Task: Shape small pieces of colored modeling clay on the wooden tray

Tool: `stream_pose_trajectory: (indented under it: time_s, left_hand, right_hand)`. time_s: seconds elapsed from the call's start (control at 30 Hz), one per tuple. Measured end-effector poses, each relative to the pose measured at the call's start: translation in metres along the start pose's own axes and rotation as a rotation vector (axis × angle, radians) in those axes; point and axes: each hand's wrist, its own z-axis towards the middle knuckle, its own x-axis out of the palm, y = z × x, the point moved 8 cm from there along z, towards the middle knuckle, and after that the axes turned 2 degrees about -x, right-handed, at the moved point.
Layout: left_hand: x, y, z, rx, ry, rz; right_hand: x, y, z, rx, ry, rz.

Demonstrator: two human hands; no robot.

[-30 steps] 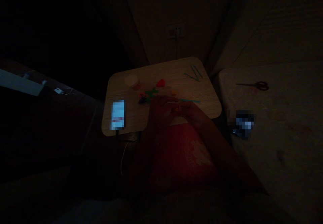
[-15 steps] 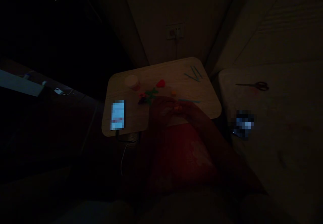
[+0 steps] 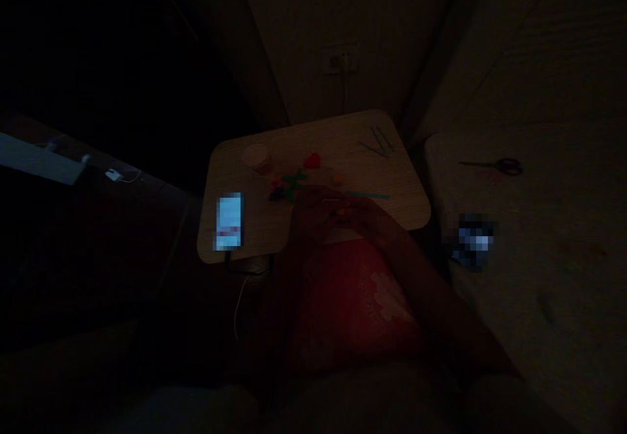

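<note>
In the dim light my left hand [image 3: 314,215] and my right hand [image 3: 371,217] meet over the near edge of a small wooden table. Their curled fingers close around a small orange lump [image 3: 341,211], which shows between the fingertips; it looks soft, like modelling clay. Just beyond my left hand lie green leaf-like pieces [image 3: 295,183], a dark piece [image 3: 277,192] and a red piece [image 3: 312,160]. Another orange piece [image 3: 337,178] rests past my fingers. A blue-green strip [image 3: 368,195] lies beside my right hand.
On the tabletop [image 3: 225,166] stand a round lidded tub [image 3: 256,158] and a lit phone [image 3: 228,222] with a cable. Several thin sticks [image 3: 377,141] lie at the far right. Scissors [image 3: 494,166] and a blurred device [image 3: 473,241] are on the pale surface at right.
My fingers have shifted slightly around the orange lump, and less of it shows now. The picture is a little darker. The things on the table have stayed put.
</note>
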Motion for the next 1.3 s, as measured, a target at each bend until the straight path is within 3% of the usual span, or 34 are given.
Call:
stream_pose_trajectory:
  time_s: [0.23, 0.93, 1.3]
  left_hand:
    - [-0.003, -0.008, 0.002, 0.071, -0.037, 0.033]
    - [-0.007, -0.013, 0.006, 0.012, 0.063, 0.069]
    - [-0.011, -0.015, 0.008, -0.009, 0.013, -0.016]
  right_hand:
    - [0.003, -0.002, 0.000, -0.002, 0.025, 0.030]
    - [-0.009, -0.005, -0.001, -0.016, -0.023, -0.084]
    - [-0.002, -0.003, -0.002, -0.017, -0.013, -0.019]
